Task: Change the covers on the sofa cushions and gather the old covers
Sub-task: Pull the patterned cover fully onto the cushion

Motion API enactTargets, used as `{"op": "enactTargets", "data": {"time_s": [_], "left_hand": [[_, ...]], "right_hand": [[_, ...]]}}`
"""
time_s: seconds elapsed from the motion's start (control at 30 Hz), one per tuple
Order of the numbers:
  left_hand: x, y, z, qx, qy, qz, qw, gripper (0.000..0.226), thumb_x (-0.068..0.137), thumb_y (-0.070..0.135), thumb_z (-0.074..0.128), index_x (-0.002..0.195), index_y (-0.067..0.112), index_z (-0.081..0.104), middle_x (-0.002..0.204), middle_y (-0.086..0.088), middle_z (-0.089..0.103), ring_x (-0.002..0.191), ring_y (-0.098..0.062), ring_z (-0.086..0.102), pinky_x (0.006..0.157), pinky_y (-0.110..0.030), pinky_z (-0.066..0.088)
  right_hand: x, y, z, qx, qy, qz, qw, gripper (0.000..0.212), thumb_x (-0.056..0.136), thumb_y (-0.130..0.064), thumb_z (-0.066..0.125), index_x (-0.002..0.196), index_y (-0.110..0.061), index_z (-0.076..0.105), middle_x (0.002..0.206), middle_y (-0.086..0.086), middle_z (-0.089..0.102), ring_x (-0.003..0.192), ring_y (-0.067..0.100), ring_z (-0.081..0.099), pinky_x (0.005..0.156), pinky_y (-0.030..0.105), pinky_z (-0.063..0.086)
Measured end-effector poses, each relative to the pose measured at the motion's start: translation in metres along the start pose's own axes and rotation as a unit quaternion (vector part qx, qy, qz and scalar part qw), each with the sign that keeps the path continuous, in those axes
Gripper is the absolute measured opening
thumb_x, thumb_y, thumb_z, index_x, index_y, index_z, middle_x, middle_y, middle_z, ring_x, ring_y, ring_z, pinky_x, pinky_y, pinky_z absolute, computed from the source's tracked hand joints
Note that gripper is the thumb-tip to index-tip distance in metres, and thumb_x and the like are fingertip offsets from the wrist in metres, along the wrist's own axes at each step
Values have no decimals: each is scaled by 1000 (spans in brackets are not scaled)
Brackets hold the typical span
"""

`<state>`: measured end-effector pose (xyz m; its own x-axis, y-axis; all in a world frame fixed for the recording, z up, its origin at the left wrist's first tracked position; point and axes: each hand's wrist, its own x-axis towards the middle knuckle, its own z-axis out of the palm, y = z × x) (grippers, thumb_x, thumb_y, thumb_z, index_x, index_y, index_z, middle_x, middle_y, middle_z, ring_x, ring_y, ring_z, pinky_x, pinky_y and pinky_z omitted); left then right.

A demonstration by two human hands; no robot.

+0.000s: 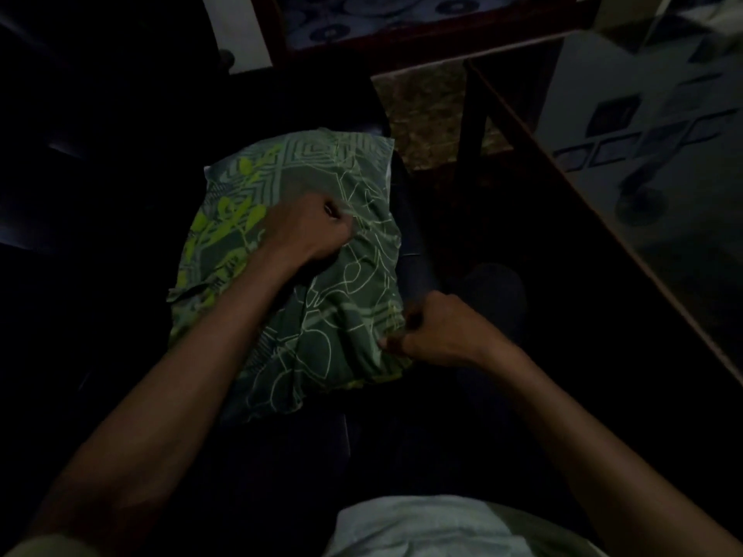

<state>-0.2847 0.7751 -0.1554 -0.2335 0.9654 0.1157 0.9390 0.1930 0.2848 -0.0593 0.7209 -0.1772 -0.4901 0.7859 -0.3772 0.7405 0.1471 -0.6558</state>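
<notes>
A cushion in a green cover (321, 299) with pale line patterns and lime leaves lies on a dark sofa seat (100, 243) in front of me. My left hand (313, 227) sits on top of the cushion near its far side, fingers curled into the cover's cloth. My right hand (438, 335) grips the cover's bunched edge at the cushion's right near corner. A sliver of white (389, 174) shows at the cushion's far right edge. The room is very dim.
A dark wooden table (603, 235) with a glass top runs along the right, its leg (470, 126) close to the cushion. A patterned rug (426, 114) lies beyond. A wood-framed seat with a blue circle-print cushion (382, 18) stands at the top.
</notes>
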Motion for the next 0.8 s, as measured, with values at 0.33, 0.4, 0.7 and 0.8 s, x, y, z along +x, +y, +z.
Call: {"op": "enactTargets", "data": {"time_s": [0.33, 0.4, 0.7, 0.8], "left_hand": [[38, 70, 30, 118, -35, 101, 987, 29, 87, 39, 73, 97, 11, 73, 103, -14, 71, 100, -33, 67, 76, -34, 44], [50, 73, 31, 75, -13, 64, 995, 31, 89, 36, 73, 99, 7, 71, 103, -18, 69, 100, -36, 67, 74, -32, 42], [56, 52, 11, 35, -183, 45, 981, 65, 85, 70, 60, 85, 5, 67, 80, -18, 63, 75, -28, 65, 72, -32, 49], [48, 28, -29, 42, -256, 53, 964, 67, 84, 78, 54, 64, 14, 58, 60, -2, 54, 55, -17, 52, 64, -27, 41]], "right_hand": [[-12, 2, 10, -22, 26, -46, 998, 22, 83, -36, 71, 99, -22, 74, 94, -2, 75, 85, 16, 70, 76, 30, 57], [-15, 3, 10, -36, 44, -61, 996, 23, 84, -37, 68, 100, -21, 73, 95, 1, 75, 88, 20, 69, 74, 29, 54], [-13, 35, -9, -45, 4, 38, 998, 23, 79, -58, 75, 79, -36, 66, 93, -10, 70, 98, 16, 68, 86, 35, 55], [-11, 38, -17, -79, 55, 84, 992, 29, 85, -59, 70, 93, -31, 70, 103, -5, 71, 107, 20, 65, 82, 33, 45]]}}
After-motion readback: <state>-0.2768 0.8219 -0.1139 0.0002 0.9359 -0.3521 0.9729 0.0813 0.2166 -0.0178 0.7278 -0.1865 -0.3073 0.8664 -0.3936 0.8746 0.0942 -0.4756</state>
